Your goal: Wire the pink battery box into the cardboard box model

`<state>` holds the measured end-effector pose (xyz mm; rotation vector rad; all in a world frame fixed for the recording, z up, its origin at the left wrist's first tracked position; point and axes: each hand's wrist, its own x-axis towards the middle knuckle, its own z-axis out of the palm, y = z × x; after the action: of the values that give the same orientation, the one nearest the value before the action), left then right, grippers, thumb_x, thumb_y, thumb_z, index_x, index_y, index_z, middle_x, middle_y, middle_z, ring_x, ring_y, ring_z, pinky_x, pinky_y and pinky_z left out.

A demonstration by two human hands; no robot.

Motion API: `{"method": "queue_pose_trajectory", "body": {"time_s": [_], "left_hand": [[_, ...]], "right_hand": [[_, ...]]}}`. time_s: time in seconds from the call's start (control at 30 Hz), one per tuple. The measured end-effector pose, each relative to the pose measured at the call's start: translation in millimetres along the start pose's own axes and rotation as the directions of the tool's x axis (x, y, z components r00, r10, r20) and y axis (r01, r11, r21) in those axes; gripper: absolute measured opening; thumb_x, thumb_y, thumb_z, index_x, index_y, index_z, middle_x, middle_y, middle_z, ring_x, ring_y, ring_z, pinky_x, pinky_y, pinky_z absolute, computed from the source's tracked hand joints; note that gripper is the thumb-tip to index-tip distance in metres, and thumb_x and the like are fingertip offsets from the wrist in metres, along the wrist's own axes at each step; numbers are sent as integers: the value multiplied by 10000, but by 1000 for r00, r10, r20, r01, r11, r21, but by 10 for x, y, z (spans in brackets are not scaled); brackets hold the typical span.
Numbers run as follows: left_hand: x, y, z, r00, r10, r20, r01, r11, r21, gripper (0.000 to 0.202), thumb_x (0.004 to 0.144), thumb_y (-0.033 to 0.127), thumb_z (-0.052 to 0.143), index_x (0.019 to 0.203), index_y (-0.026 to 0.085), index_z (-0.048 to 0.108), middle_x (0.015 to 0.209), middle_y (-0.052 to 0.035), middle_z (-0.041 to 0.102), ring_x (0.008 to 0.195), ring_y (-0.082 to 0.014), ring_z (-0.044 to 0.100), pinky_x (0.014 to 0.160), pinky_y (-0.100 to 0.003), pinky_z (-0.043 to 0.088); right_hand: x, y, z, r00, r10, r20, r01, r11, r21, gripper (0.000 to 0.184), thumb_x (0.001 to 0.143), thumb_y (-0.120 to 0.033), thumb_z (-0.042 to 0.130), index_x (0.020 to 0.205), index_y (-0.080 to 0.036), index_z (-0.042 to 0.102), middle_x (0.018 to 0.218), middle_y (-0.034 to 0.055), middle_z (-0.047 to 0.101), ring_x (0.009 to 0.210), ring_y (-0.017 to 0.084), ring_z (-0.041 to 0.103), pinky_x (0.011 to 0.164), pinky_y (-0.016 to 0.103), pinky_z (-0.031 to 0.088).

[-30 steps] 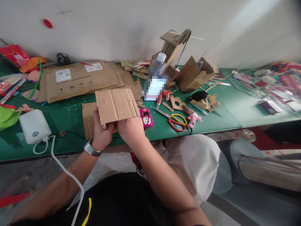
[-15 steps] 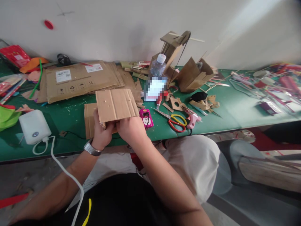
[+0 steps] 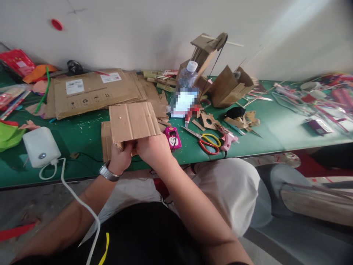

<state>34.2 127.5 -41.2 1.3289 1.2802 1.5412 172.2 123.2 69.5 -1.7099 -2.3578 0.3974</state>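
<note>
A brown corrugated cardboard piece is held up over the near edge of the green table. My left hand, with a metal watch on the wrist, is closed on its lower left corner. My right hand is closed on its lower edge beside the left one. Under the piece lies another flat cardboard sheet. A pink utility knife lies just right of my right hand.
Red and yellow scissors and a pink glue gun lie to the right. A flat cardboard box, a water bottle and a cardboard model stand behind. A white device with a cable is at the left.
My left hand has slid down from the piece's left side to its lower corner. The cardboard piece has tipped slightly higher. My right hand has hardly moved.
</note>
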Motion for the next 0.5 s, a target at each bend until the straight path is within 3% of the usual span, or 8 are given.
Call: {"method": "queue_pose_trajectory", "body": {"time_s": [0.1,0.17,0.3,0.5], "left_hand": [[21,32,1,1000,-3,-16,3,1000,4,459,825,551,792,1168,258,703,1230,-93,748,1420,-346,572,1290,-555,417],[37,34,-1,1000,-20,-10,20,1000,-9,476,820,565,797,1173,260,705,1246,-102,746,1426,-353,561,1296,-568,407],[53,9,-3,999,-43,-22,43,999,-9,514,813,543,807,1235,272,699,1290,-109,738,1435,-376,560,1270,-577,436],[9,-61,9,1000,-1,8,1,1000,-16,490,873,456,773,1281,219,640,1300,-117,712,1327,-318,647,1193,-505,504]], "right_hand": [[12,1,-8,1000,-28,-11,28,1000,-5,358,1014,-180,509,1295,-133,727,1208,187,761,1121,332,706,932,418,566],[1,6,-8,1000,-17,3,17,1000,-12,328,997,-169,518,1212,-108,758,1152,202,772,1046,329,728,877,403,569],[-82,26,-20,995,99,18,-99,995,9,276,981,-210,544,955,-129,806,949,184,794,868,311,758,738,362,545],[-144,48,-4,977,208,-54,-206,978,43,265,999,-260,562,959,-171,809,928,145,799,855,292,760,760,350,541]]}}
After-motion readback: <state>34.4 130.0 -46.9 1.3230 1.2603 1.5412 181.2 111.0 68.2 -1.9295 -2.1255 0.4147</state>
